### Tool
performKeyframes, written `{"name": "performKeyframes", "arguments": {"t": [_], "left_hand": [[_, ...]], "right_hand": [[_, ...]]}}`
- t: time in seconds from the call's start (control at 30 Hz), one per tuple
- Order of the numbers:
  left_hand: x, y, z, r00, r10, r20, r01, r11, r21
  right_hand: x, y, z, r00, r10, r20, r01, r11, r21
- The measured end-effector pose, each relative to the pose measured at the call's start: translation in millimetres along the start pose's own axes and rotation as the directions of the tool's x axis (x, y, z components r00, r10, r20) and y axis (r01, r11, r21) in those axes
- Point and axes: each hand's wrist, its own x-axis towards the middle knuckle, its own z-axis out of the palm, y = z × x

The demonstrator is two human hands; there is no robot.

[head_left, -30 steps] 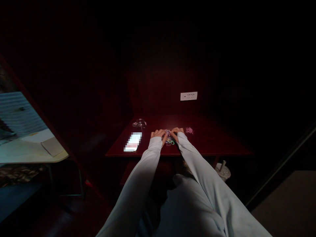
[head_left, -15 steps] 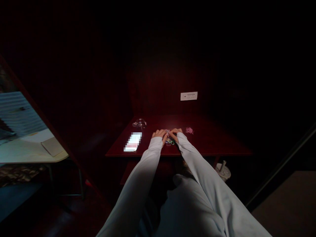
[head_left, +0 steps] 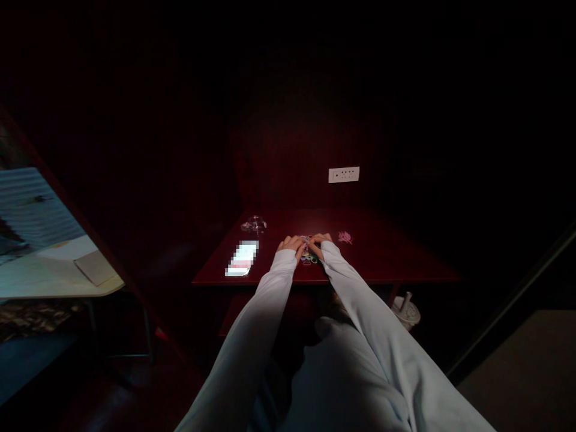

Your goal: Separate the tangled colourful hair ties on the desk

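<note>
My left hand (head_left: 291, 243) and my right hand (head_left: 321, 239) meet over the dark red desk, fingers bent and fingertips nearly touching. Both look closed in a pinch, with a bit of something pale pink or purple between them, too small to name. A cluster of small coloured rings, like hair ties (head_left: 309, 260), lies just below the fingers, green, yellow and purple among them. My hands partly cover it. To the right of my right hand sits a loose pile of thin pink pieces (head_left: 345, 237).
A lit phone (head_left: 243, 259) lies left of my hands, and behind it stands a clear rounded container (head_left: 255, 224). A white socket panel (head_left: 344, 174) is on the back wall. Below the desk at right is a pale bin (head_left: 407, 313). A box (head_left: 98, 265) rests on another table at far left.
My hands stay in almost the same place, with only slight finger movement. A few rings under them have shifted a little.
</note>
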Motion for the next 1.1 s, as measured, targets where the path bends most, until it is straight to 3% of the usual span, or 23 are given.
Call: {"name": "performKeyframes", "arguments": {"t": [0.33,1.1], "left_hand": [[-1.0,3.8,-8.7,1.000,-0.027,0.015,0.026,0.999,0.029],[-1.4,3.7,-7.4,1.000,-0.031,0.001,0.030,0.999,0.041]], "right_hand": [[3.2,5.1,3.9,0.987,0.015,-0.157,-0.018,1.000,-0.016],[0.2,2.8,4.6,0.959,0.099,-0.265,-0.142,0.979,-0.148]]}}
